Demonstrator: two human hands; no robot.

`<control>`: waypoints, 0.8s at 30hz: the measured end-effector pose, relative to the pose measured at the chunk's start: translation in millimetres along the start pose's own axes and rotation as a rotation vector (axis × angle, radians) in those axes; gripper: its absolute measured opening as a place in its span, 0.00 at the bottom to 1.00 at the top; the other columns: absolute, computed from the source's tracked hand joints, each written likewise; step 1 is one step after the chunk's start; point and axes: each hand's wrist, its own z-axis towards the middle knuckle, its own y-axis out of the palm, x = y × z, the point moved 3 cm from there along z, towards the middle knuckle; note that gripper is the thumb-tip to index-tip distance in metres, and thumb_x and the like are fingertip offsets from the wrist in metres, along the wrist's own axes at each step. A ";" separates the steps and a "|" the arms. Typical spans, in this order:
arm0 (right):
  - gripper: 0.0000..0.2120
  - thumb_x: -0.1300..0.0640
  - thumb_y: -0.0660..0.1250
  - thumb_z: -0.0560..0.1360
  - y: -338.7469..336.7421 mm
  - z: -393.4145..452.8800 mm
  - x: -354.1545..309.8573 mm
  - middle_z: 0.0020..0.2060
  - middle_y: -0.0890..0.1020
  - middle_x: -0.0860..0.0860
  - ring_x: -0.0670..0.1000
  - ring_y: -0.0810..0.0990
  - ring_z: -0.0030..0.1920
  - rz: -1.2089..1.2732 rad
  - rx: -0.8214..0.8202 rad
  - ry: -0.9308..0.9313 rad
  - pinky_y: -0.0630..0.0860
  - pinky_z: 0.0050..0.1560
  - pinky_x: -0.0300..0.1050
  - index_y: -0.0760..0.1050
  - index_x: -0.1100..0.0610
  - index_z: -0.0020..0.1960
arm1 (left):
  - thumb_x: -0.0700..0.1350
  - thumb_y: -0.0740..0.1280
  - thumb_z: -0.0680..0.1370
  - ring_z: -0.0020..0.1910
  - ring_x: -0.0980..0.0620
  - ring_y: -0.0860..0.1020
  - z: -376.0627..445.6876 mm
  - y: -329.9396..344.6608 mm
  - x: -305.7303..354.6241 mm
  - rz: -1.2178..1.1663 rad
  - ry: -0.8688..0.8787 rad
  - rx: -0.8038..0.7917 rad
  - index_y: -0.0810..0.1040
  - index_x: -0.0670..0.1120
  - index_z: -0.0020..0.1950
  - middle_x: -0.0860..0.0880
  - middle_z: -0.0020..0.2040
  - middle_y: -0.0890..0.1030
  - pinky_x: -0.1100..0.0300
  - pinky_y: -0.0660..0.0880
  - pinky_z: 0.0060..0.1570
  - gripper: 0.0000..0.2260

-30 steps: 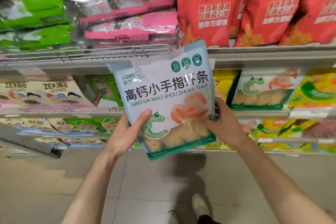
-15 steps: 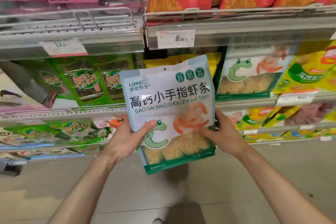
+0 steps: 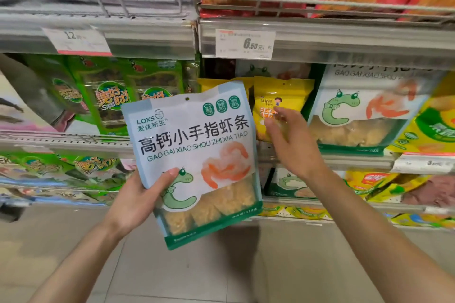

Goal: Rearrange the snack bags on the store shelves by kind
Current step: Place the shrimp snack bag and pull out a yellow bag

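Left hand alone clamps the shrimp-stick bag (fingers at one edge); right hand, fingers spread, nears the yellow bag, so the pouch could slip.

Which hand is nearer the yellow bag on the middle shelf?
Right. The right hand reaches open in front of the yellow bag, overlapping it. The left hand is lower left, gripping the shrimp-stick bag.

floor: pale grey tiles, dull sheen, faint seams | shelving: grey metal tiers across the whole width, two bays meeting near the middle | wire rail: along the top tier's front edge | price tags: white, on the front edges | light: soft, even, indoor
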 end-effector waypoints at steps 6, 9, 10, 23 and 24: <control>0.22 0.50 0.64 0.81 23.8 88.4 -25.1 0.66 0.74 0.66 0.67 0.72 0.66 -0.598 0.092 -0.161 0.67 0.67 0.60 0.73 0.63 0.69 | 0.69 0.71 0.73 0.54 0.60 0.85 8.1 -25.4 -7.6 -0.001 0.002 0.058 0.83 0.60 0.60 0.63 0.53 0.87 0.46 0.80 0.61 0.20; 0.25 0.50 0.62 0.81 28.4 107.7 -28.8 0.71 0.71 0.62 0.64 0.67 0.71 -0.641 0.024 -0.148 0.61 0.73 0.59 0.66 0.58 0.75 | 0.68 0.71 0.74 0.53 0.60 0.85 9.2 -31.2 -8.7 -0.019 -0.003 0.076 0.82 0.58 0.61 0.63 0.53 0.87 0.47 0.81 0.61 0.21; 0.25 0.49 0.61 0.81 29.4 111.3 -28.6 0.71 0.71 0.62 0.64 0.68 0.70 -0.639 0.008 -0.151 0.60 0.73 0.59 0.66 0.57 0.75 | 0.67 0.71 0.74 0.54 0.59 0.85 8.9 -32.3 -9.6 -0.028 -0.002 0.074 0.82 0.58 0.61 0.62 0.54 0.87 0.47 0.81 0.61 0.21; 0.18 0.45 0.56 0.84 28.9 106.5 -49.3 0.61 0.80 0.61 0.64 0.80 0.59 -0.647 -0.083 -0.242 0.75 0.57 0.55 0.72 0.56 0.66 | 0.54 0.71 0.79 0.52 0.60 0.86 -2.1 -46.1 -12.6 -0.066 0.018 0.096 0.83 0.55 0.60 0.61 0.53 0.87 0.52 0.81 0.57 0.11; 0.18 0.45 0.56 0.84 28.3 106.1 -51.4 0.59 0.81 0.61 0.64 0.80 0.58 -0.652 -0.077 -0.247 0.75 0.57 0.55 0.72 0.56 0.65 | 0.53 0.71 0.79 0.52 0.61 0.86 -3.0 -46.7 -12.7 -0.070 0.019 0.102 0.83 0.55 0.59 0.62 0.53 0.87 0.54 0.81 0.56 0.10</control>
